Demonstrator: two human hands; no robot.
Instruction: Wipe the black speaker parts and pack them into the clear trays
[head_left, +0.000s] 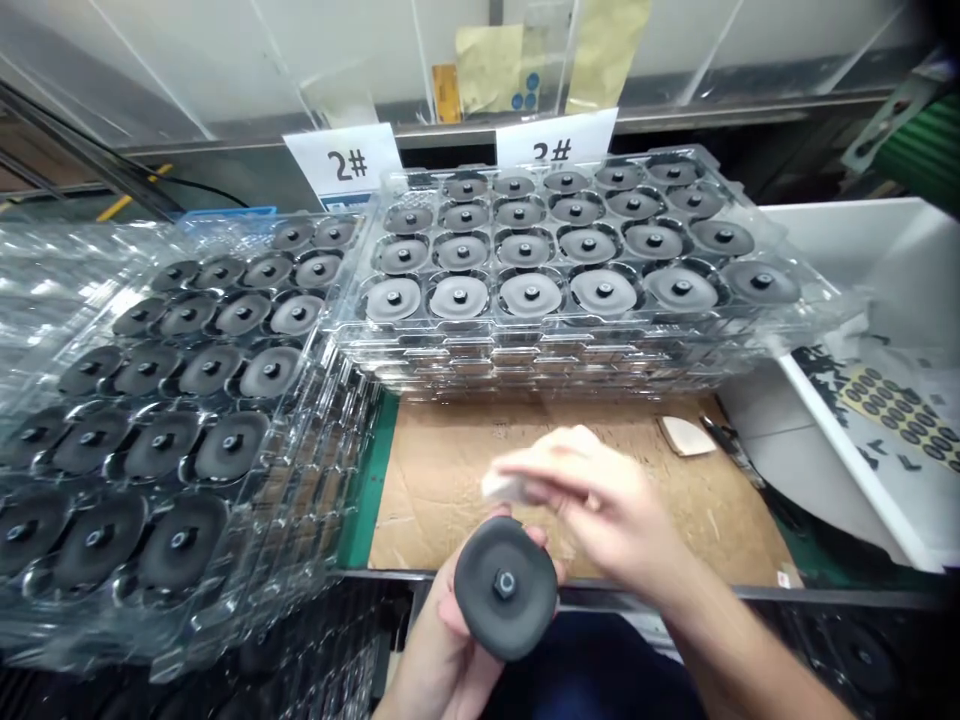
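Pale panels (225, 60) and a metal ledge stood beyond the cardboard (435, 470), which lay on a green bench (367, 505). Two stacks of clear trays were on view: the left stack (300, 410) stood left of the cardboard, and the far stack (525, 350) rose at its far side, hiding its far edge. About 21 black discs showed in the top of the left stack, and at least 23 in the top of the far stack, whose back left corner was unclear. One white bin (855, 470) stood right of the cardboard, with one yellow sheet (904, 415) of dark ovals and scattered small black pieces inside, too many to count. Two cards stood beyond the cardboard, the 2# card (345, 165) and the 3# card (559, 138), the latter partly covered by the far stack. One dark tool (731, 450) lay at the right edge of the cardboard, and one white pad (686, 437) lay on it, near the tool. Over the near part of the cardboard, the right hand (600, 495), blurred, pinched a small white piece (502, 488) and blocked some of the view. At its near edge, the left hand (450, 640) gripped one held disc (505, 588) from below, its hub facing up.
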